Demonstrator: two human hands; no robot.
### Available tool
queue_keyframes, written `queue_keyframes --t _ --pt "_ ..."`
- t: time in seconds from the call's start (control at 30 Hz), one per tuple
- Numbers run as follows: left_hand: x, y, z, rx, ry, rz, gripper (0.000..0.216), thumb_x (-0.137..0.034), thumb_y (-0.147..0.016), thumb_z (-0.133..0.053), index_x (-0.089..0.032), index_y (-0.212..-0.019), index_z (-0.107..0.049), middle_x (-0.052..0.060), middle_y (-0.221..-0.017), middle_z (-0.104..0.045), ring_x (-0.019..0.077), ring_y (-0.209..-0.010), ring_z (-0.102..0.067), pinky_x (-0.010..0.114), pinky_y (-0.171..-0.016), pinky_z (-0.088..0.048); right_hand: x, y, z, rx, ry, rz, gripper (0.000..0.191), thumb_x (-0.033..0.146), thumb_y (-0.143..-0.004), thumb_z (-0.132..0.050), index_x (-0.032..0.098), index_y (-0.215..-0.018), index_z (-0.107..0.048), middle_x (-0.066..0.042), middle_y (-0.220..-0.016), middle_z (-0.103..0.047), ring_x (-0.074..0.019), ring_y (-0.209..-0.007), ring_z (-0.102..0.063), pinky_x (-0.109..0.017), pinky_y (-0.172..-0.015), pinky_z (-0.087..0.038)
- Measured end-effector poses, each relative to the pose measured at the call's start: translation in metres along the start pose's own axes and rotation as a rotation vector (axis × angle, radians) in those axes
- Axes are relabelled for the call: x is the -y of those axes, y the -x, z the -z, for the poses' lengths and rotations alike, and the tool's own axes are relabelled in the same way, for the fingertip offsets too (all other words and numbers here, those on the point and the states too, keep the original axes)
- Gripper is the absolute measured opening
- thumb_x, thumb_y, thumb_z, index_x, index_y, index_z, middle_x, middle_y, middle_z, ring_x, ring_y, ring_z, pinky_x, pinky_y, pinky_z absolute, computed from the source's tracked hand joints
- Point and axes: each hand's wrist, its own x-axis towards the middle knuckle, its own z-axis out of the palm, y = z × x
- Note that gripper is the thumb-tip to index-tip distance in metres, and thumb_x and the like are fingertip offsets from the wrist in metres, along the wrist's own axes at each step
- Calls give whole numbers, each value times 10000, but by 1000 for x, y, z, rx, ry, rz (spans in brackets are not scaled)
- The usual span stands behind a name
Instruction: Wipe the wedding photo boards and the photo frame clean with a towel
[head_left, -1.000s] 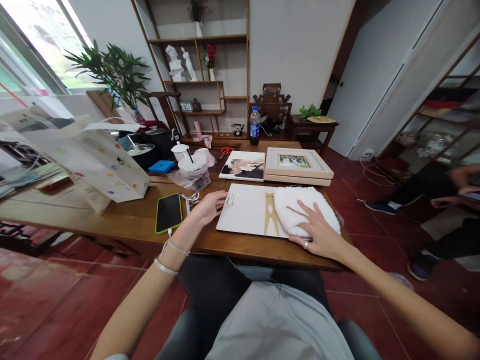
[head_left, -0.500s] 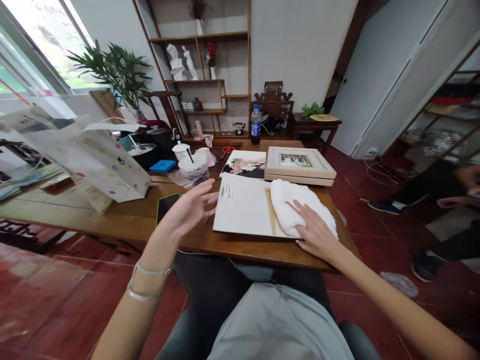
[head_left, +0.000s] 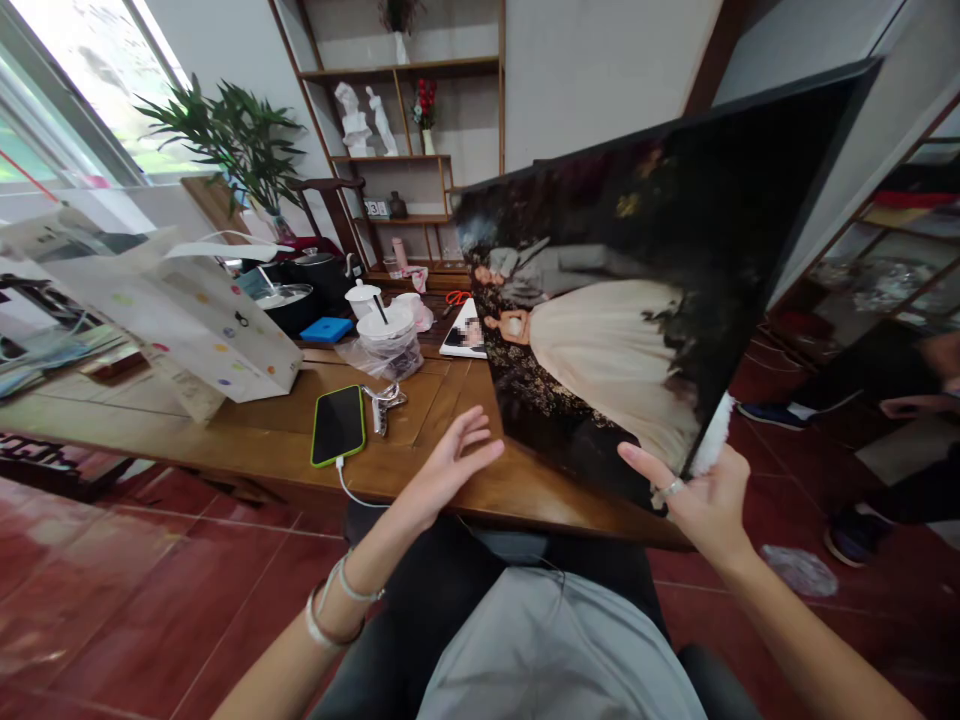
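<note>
My right hand [head_left: 694, 495] grips the lower right corner of a large photo panel [head_left: 637, 300] together with a white towel [head_left: 709, 440] pinched behind it. The panel is tipped up on edge, its dark picture of a couple facing me. My left hand [head_left: 450, 462] hovers open over the wooden table [head_left: 420, 460], fingers spread, just left of the panel's lower edge and not touching it. A black phone in a green case [head_left: 338, 424] lies left of that hand with a cable plugged in.
A white dotted gift bag [head_left: 187, 320] lies at the left. Pots, a blue box [head_left: 324, 330], plastic cups [head_left: 386, 335] and a smaller photo [head_left: 469, 330] stand behind. A shelf and a plant [head_left: 225, 140] are at the back. Another person's legs [head_left: 885, 400] are at the right.
The panel lay flat, white back up, with the towel on it under my right hand. It has been flipped up on edge, picture toward me. My left hand came off its edge and opened.
</note>
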Motion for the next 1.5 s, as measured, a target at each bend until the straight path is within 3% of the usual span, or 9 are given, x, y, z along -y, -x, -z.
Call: queue_keyframes --t 0.17,0.3,0.47,0.67,0.87,1.07,1.2,1.4,1.5 --pt "25 16 -1 14 156 -180 382 -214 -651 -737 -175 -1003 -591 65 -1020 -644 190 -984 -593 318 -927 -424 14 -6 -13 66 -606 -607 324 282 -617 -752 208 -914 -644 -12 -841 -691 -206 -708 -650 -307 -642 -537" --pt "43 36 -3 111 419 -78 450 -316 -575 -787 -196 -966 -598 46 -898 -682 220 -840 -649 400 -817 -505 14 -6 -26 129 -851 -889 355 239 -611 -746 193 -947 -644 -18 -787 -705 -213 -653 -664 -304 -610 -547" --pt "56 44 -22 -1 438 48 538 -256 -509 -825 -190 -997 -611 40 -820 -704 228 -855 -658 377 -813 -527 10 2 -43 231 -964 -952 406 217 -635 -726 174 -1026 -623 -39 -836 -710 -226 -723 -670 -316 -681 -541" --pt "29 43 -19 -87 512 102 402 -163 -645 -725 -174 -1035 -628 17 -812 -715 203 -788 -678 347 -744 -570 11 0 -50 376 -939 -980 422 294 -635 -743 162 -1015 -614 -52 -813 -709 -223 -687 -668 -321 -667 -541" --pt "-3 48 9 -189 572 157 308 -104 -626 -672 -147 -931 -673 23 -747 -720 219 -700 -688 324 -621 -597 7 -15 -17 339 -610 -742 440 421 -627 -732 158 -958 -613 -91 -870 -699 -254 -687 -660 -352 -573 -539" --pt "-12 63 32 -340 541 190 185 -20 -596 -644 -125 -743 -682 22 -676 -710 159 -547 -662 229 -502 -580 -18 -44 33 42 328 220 84 165 -685 -632 195 -763 -642 -112 -898 -684 -289 -854 -634 -407 -725 -512" --pt "-2 75 39 -348 531 228 136 -52 -551 -722 -131 -645 -665 22 -663 -706 150 -513 -646 210 -448 -563 -40 -37 21 364 617 633 278 -23 -662 -453 175 -747 -629 -144 -1198 -571 -306 -1139 -498 -449 -893 -448" --pt "9 83 46 -379 507 284 181 -59 -513 -764 -127 -646 -663 17 -666 -707 165 -546 -659 220 -445 -568 -37 -39 18 935 509 570 252 291 -710 -666 235 -955 -673 -113 -1308 -489 -331 -1189 -448 -481 -897 -453" --pt "13 84 48 -417 512 294 240 -34 -539 -737 -124 -752 -674 13 -688 -709 174 -585 -673 234 -480 -582 -15 -73 26 953 340 496 185 374 -780 -610 294 -929 -684 -38 -1283 -523 -274 -1169 -482 -425 -930 -436"
